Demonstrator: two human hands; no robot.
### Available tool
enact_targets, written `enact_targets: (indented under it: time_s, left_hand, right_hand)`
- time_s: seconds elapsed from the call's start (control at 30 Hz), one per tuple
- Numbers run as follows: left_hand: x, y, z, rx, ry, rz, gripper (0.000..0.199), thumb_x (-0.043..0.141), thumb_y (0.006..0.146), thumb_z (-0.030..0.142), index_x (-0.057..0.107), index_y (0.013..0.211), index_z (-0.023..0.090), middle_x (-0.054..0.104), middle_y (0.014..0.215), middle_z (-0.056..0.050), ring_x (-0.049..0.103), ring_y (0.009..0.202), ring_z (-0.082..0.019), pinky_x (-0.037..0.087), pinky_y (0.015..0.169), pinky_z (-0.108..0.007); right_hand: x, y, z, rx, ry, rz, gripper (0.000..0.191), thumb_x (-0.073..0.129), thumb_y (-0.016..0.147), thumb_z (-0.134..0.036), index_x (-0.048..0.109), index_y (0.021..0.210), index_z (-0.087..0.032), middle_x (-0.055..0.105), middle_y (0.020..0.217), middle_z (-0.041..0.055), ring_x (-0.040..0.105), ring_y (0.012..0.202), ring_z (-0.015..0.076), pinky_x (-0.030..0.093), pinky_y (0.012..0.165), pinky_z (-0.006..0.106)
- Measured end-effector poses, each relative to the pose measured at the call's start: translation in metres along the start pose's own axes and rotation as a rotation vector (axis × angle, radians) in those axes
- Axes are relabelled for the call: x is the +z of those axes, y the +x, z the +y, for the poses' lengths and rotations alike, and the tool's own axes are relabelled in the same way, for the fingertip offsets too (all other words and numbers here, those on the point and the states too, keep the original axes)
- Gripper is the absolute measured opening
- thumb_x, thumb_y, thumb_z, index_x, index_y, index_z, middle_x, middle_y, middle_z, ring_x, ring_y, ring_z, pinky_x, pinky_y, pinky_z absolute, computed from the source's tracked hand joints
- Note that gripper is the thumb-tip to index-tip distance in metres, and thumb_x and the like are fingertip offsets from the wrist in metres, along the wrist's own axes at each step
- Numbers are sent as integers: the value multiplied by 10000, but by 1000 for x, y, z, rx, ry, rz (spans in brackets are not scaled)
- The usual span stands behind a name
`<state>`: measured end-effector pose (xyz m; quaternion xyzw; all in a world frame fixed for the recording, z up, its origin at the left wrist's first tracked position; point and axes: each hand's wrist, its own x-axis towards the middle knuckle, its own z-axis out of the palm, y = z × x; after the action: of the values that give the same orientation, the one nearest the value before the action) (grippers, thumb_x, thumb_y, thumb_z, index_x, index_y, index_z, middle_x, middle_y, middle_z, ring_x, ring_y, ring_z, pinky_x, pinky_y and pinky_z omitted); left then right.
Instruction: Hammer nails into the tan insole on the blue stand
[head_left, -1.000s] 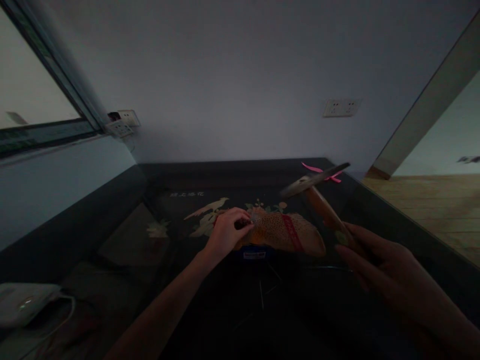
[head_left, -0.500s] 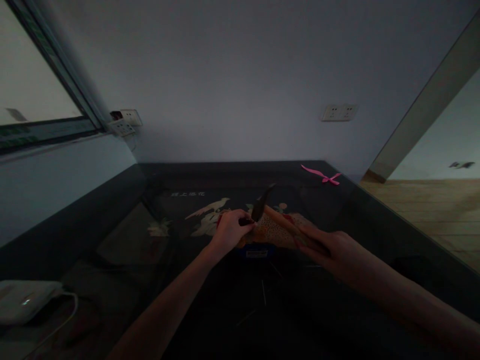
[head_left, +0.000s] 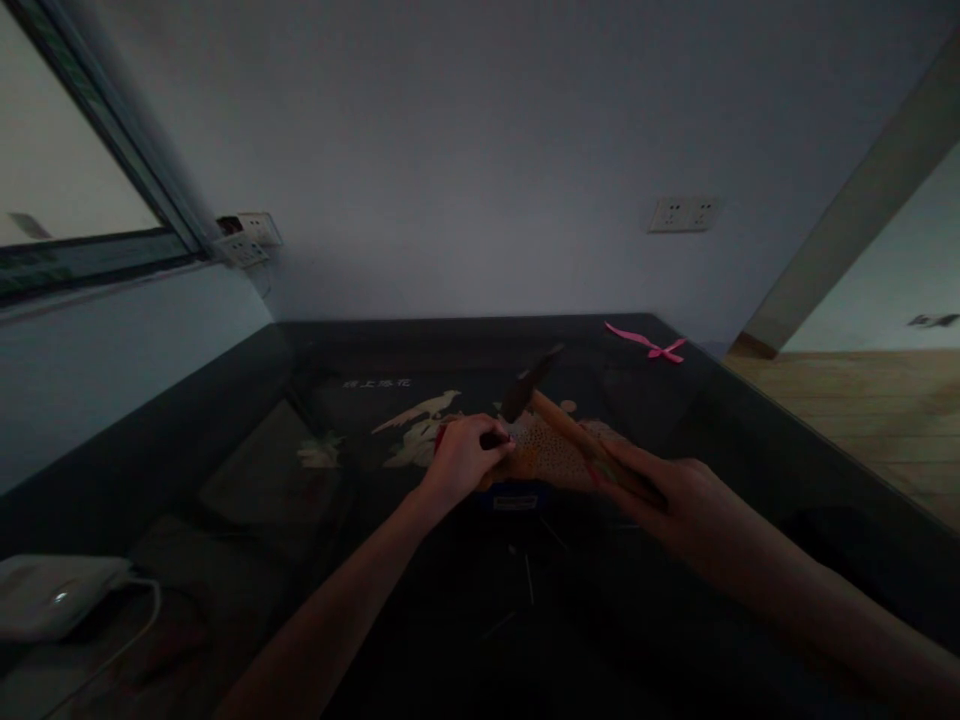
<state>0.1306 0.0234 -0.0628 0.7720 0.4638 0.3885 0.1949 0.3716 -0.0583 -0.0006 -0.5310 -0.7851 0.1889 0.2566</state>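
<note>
My right hand (head_left: 652, 485) is wrapped round the wooden handle of a hammer (head_left: 559, 415). Its dark head hangs in the air just above and beyond my left fingertips. My left hand (head_left: 465, 455) pinches with thumb and forefinger over a speckled brown block (head_left: 540, 450); what sits between the fingertips is too small and dark to make out. The block has many small dark dots on top, and a blue front side (head_left: 515, 498) with a pale label. Thin, pin-like slivers (head_left: 529, 580) lie on the dark table in front of it.
The dark glossy table (head_left: 480, 335) meets a wall at the back and carries a bird picture (head_left: 420, 410). A pink ribbon (head_left: 646, 343) lies at the far right. At the near left is a white box (head_left: 60, 598) with a cable. Wall sockets (head_left: 684, 214) are behind.
The hammer head has risen a little and shifted slightly right, away from my left fingertips. My left hand keeps its pinch in nearly the same place.
</note>
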Motion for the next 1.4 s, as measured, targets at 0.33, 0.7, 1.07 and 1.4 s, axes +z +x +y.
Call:
enact_targets:
  time_s: [0.33,0.7,1.07,1.4]
  left_hand:
    - [-2,0,3,3,6,-23,56,708,765,125,679,762,173,727,808,-33,694,787,-200,537,771,-340]
    - [-27,-14,28,193,74,154,476,707,801,176,506,1231,211,629,1183,-84,616,1091,-231,492,961,-414]
    - [-16,-124,51,172,358,-393,233,671,829,238,564,1034,205,692,953,-28,656,839,-205,506,748,-329]
    - [7,-172,18,-24,585,-495,102,664,821,101,604,820,183,672,866,-17,649,821,-206,513,748,-316]
  right_hand:
    - [0,-9,1,42,136,48,357,592,816,-342,708,1136,-236,747,789,40,610,496,156,458,463,264]
    - [34,-41,33,289,914,248,384,553,898,-496,493,1195,-259,579,646,-59,484,373,89,399,360,216]
    - [28,-51,54,314,1159,396,286,665,822,-511,624,827,-229,364,514,-80,286,358,38,205,318,154]
    - [27,-49,51,468,1108,404,261,775,733,-409,631,824,-211,349,525,-90,264,355,17,166,327,152]
